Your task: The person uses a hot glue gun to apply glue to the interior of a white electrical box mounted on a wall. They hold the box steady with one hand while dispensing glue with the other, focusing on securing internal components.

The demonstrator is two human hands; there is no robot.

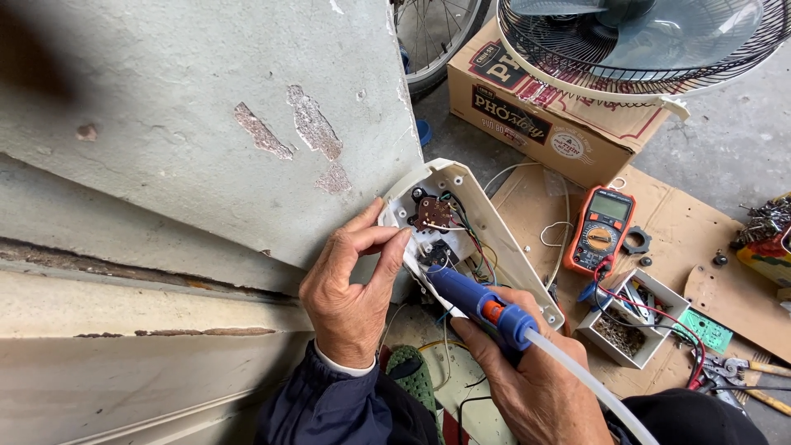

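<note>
We look down on a white plastic housing (494, 239), opened to show its wiring and a brown switch board (432, 214), propped against the corner of a chipped concrete wall (214, 124). The left hand (350, 288) grips the housing's near edge, thumb and fingers closed around its rim. The right hand (535, 379) is wrapped tight around a blue glue gun (478, 303), its nozzle pushed into the housing just below the board; a translucent glue stick (589, 383) runs back out of the gun across the wrist.

Room is tight: the wall blocks everything to the left, and the housing's upper end touches it. The open side is to the right, over flattened cardboard (684, 222) on the floor. There an orange multimeter (601, 231) lies just beside the housing, its red lead trailing into a small white open box (630, 317) that holds tools and what look like screws. Beyond it, pliers (725, 371) and a green circuit board (704, 330) lie near the cardboard's edge. Farther back a printed cardboard carton (544, 107) carries a fan grille (643, 41), with a bicycle wheel (432, 37) behind the wall's corner.
</note>
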